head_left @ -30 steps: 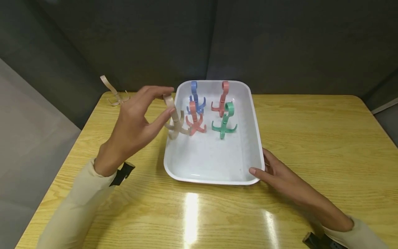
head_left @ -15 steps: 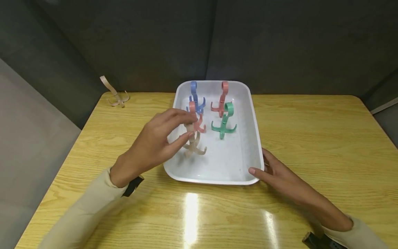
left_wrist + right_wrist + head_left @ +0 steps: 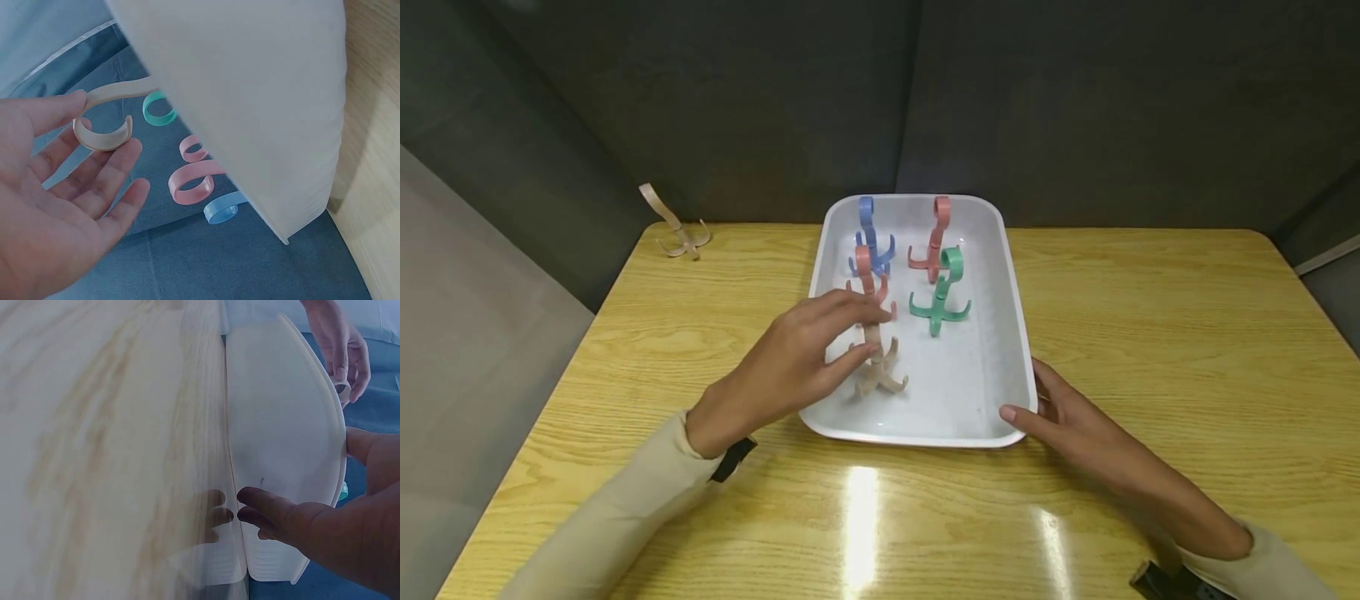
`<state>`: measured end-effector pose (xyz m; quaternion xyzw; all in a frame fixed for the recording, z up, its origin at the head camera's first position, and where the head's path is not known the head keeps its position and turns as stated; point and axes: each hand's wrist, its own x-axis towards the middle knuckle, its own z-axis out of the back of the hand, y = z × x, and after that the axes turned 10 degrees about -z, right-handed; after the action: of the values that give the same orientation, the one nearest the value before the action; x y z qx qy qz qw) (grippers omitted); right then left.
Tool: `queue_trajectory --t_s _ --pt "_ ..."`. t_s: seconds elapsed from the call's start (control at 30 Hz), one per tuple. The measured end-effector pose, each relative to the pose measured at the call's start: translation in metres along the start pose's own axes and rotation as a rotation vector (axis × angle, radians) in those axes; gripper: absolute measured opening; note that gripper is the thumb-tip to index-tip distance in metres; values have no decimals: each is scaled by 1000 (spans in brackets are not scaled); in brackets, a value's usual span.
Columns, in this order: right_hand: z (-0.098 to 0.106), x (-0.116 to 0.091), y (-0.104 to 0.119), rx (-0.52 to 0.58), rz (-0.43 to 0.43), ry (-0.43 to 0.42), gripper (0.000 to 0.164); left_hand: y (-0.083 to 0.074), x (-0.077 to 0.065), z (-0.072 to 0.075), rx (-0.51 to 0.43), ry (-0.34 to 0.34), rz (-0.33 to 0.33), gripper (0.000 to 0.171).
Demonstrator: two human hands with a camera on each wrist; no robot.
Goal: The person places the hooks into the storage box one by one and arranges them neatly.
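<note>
My left hand is over the left front of a white tray. Its thumb and fingertips pinch the curled top of a beige rotating hook hanger, whose prongs are down at the tray floor; whether they touch it I cannot tell. The left wrist view shows the hanger's open curl between thumb and fingers. At the tray's front right corner my right hand grips the rim, thumb on top, fingers against the outer wall. Behind the beige hanger stands a pink hanger, partly covered by my left hand.
Also upright in the tray are a blue hanger, a second pink hanger and a green hanger. Another beige hanger stands at the wooden table's far left corner. Dark cloth hangs behind the table.
My left hand has carried the beige hanger from above the tray's left rim, rightward and toward me, down into the tray's front left. My right hand has stayed at the corner.
</note>
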<state>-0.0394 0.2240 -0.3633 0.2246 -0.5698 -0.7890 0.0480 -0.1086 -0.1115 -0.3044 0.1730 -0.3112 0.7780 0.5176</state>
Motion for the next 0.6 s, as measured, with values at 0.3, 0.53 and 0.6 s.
queue_trajectory --t_s 0.3,0.53,0.6 --pt "0 0 -1 16 8 6 78 2 -3 -5 4 28 27 32" --pt "0 0 -2 11 12 5 78 2 -5 -4 6 39 46 35" --pt "0 0 -2 8 11 3 78 1 -5 -4 5 41 54 36"
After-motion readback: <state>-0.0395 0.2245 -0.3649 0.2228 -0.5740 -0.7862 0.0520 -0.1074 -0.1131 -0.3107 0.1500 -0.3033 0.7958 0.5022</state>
